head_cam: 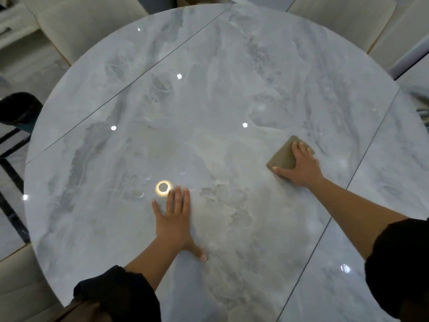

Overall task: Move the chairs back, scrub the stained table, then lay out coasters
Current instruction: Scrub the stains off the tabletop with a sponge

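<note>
A round grey marble table [209,101] fills the view, glossy with ceiling lights mirrored in it. My right hand [299,163] lies flat on a tan folded cloth [284,153], pressing it onto the table's right side. My left hand [174,217] rests palm down on the tabletop near the front centre, fingers spread, holding nothing. Two cream chairs stand beyond the far rim, one at the back left [76,24] and one at the back right [348,22]. No coasters are in view.
A dark seat [18,110] stands off the table's left edge. Another cream chair [21,287] sits close at the front left. The floor is pale marble with black inlay lines [9,173]. Straight seams cross the tabletop on both sides.
</note>
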